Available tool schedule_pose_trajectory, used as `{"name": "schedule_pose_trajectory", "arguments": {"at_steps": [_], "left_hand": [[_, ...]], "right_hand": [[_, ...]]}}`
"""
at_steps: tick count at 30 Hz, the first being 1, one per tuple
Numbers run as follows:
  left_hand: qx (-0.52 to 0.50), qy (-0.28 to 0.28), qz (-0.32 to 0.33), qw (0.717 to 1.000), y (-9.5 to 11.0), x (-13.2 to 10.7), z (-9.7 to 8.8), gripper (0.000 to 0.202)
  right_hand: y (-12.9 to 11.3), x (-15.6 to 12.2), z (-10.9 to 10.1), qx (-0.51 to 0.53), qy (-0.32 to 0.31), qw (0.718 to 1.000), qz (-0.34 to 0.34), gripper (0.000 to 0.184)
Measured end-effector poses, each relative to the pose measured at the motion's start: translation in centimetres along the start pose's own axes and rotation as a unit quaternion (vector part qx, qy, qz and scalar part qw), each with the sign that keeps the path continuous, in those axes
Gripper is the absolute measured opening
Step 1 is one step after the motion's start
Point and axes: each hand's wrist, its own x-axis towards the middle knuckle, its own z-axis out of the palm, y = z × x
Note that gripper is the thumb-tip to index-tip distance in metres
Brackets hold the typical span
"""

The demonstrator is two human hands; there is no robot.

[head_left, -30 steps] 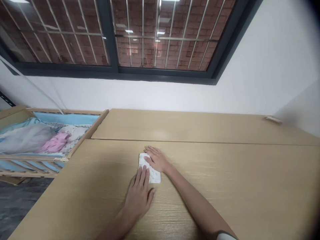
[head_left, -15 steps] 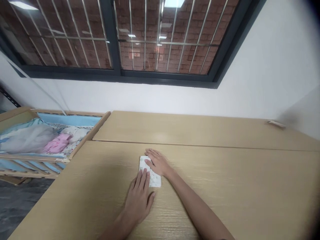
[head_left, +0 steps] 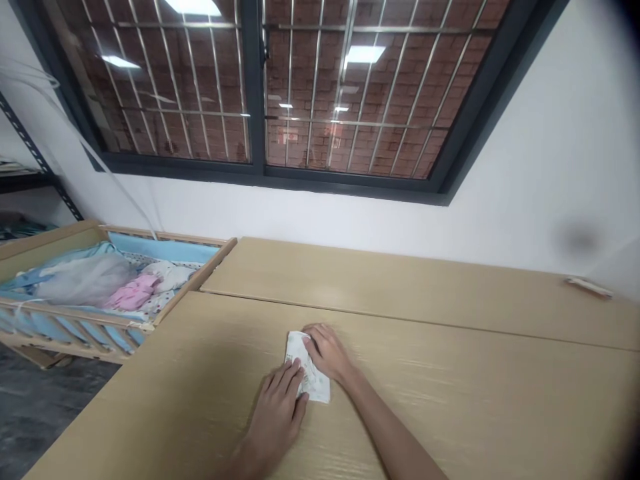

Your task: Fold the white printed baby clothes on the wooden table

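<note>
Bent further than one second earlier, the fingers of the right hand (head_left: 327, 353) rested unclenched at the far right edge of the white printed piece (head_left: 316, 387), which lay on the table (head_left: 450, 400). I observed the left hand (head_left: 277, 403) on its near left portion, fingers extended, not gripping. Left of the piece stood a crib (head_left: 197, 280).
</note>
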Motion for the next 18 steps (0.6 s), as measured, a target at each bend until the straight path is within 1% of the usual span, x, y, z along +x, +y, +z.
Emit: {"name": "schedule_pose_trajectory", "arguments": {"at_steps": [4,15,18], "left_hand": [[-0.014,0.005,-0.003,1.0,-0.03,0.03,-0.06,0.038],[-0.031,-0.003,-0.002,1.0,0.02,-0.09,-0.38,0.039],[-0.038,-0.006,-0.003,0.999,0.0,-0.09,-0.44,0.039]], "right_hand": [[-0.01,-0.06,0.01,-0.002,0.017,1.0,-0.013,0.031],[0.09,0.01,0.14,-0.007,0.002,1.0,-0.009,0.036],[0.03,0.06,0.01,0.001,0.009,1.0,-0.012,0.037]]}}
